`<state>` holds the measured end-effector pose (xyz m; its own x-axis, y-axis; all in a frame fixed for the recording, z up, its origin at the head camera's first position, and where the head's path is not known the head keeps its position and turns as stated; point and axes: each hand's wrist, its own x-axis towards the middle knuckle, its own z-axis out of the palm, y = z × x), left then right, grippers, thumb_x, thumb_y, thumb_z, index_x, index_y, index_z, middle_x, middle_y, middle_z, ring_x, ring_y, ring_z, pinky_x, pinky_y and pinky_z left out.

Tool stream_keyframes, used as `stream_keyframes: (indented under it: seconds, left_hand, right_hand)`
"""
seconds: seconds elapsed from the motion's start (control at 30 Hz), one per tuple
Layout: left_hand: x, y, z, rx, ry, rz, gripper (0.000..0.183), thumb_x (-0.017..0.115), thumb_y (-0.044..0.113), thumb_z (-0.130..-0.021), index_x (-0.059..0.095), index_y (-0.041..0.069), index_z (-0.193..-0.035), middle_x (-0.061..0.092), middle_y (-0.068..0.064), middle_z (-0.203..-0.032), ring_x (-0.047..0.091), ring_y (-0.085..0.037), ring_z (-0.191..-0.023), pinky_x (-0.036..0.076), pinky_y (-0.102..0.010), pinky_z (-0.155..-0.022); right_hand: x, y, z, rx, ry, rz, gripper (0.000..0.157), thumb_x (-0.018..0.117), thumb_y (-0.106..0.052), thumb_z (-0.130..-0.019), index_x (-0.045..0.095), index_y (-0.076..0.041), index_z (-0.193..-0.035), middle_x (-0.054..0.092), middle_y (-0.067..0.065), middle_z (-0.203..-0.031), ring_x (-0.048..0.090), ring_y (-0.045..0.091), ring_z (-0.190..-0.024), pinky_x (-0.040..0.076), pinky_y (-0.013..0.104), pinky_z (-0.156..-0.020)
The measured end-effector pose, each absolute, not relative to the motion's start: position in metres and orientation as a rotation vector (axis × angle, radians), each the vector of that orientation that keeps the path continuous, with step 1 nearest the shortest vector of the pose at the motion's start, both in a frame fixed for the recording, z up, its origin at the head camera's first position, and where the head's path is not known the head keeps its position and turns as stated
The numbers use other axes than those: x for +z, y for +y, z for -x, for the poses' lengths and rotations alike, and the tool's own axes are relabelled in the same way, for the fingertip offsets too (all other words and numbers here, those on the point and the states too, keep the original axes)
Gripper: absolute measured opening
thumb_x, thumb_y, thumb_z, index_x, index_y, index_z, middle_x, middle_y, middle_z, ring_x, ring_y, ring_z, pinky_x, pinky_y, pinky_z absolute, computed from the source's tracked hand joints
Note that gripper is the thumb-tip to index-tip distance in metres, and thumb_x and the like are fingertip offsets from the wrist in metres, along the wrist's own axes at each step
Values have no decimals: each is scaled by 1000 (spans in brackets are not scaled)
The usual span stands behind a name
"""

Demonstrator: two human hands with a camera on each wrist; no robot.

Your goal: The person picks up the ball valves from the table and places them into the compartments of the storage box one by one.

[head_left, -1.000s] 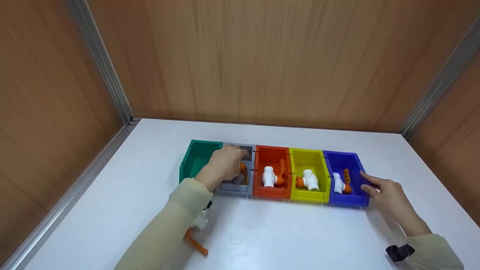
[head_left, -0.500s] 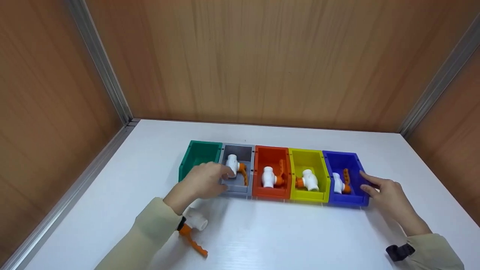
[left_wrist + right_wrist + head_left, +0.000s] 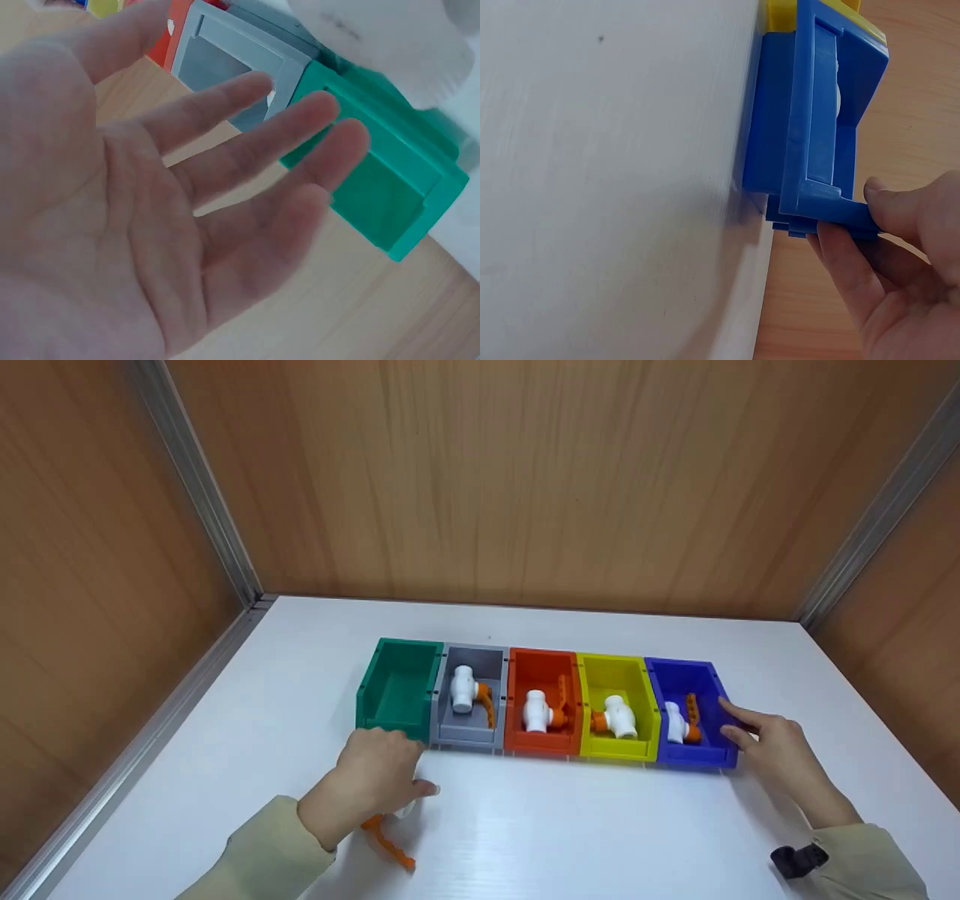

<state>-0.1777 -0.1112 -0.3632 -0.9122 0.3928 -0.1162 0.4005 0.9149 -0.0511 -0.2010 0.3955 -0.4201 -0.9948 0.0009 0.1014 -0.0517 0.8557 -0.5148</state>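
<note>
My left hand (image 3: 375, 772) hovers over a white ball valve (image 3: 406, 810) with an orange handle (image 3: 390, 844), lying on the table in front of the green bin (image 3: 405, 682). In the left wrist view its fingers (image 3: 255, 150) are spread and loosely bent, holding nothing; the valve's white body (image 3: 397, 45) looms at the top. Most of that valve is hidden by the hand in the head view. My right hand (image 3: 784, 757) pinches the right side wall of the blue bin (image 3: 686, 679), thumb on the inside, as the right wrist view shows.
The bins stand joined in a row. White valves with orange handles lie in the grey bin (image 3: 450, 731), red bin (image 3: 536, 660), yellow bin (image 3: 611, 667) and blue bin. The green one holds nothing visible. Wood panels (image 3: 525, 487) enclose the white table (image 3: 570, 832).
My left hand has left the grey bin, where a valve now lies, and moved back toward the near left, over the valve on the table. My right hand stays on the blue bin.
</note>
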Motion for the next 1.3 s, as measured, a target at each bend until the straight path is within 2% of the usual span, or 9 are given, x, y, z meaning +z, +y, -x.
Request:
stream_keyframes:
  seconds: [0.23, 0.57, 0.77, 1.03, 1.3]
  left_hand:
    - [-369, -115, 173, -176, 2891, -533, 55, 75, 58, -80, 72, 5, -93, 50, -3, -61, 50, -22, -62, 46, -32, -56]
    - [-376, -116, 175, -70, 2896, -469, 47, 86, 45, -75, 72, 2, -89, 57, -7, -68, 53, -24, -66, 53, -35, -60]
    - [-374, -115, 175, 0, 2941, -474, 45, 91, 36, -70, 72, 1, -89, 59, -9, -71, 54, -24, -63, 56, -35, -57]
    - [-371, -119, 177, 45, 3023, -572, 38, 93, 26, -67, 68, -1, -76, 59, -9, -66, 57, -22, -57, 58, -42, -58]
    - [-351, -120, 185, 133, 3025, -535, 32, 93, 25, -70, 74, 2, -83, 64, -6, -70, 58, -18, -58, 57, -33, -56]
  right_hand:
    - [-420, 396, 201, 819, -2918, -48, 49, 61, -16, -100, 47, -2, -145, 46, 37, -137, 46, 55, -125, 41, 62, -97]
    - [-421, 396, 200, 821, -2922, -46, 49, 61, -17, -101, 46, -3, -146, 45, 37, -137, 44, 56, -125, 40, 63, -98]
    - [-421, 396, 200, 813, -2909, -63, 49, 61, -16, -101, 46, -2, -145, 45, 37, -137, 44, 56, -125, 39, 64, -98]
    - [-422, 396, 200, 785, -2888, -90, 48, 61, -15, -100, 48, -1, -145, 47, 37, -136, 46, 56, -123, 40, 64, -97]
    - [-422, 396, 199, 797, -2904, -74, 49, 60, -16, -101, 46, -2, -146, 45, 37, -137, 44, 57, -124, 39, 64, -97]
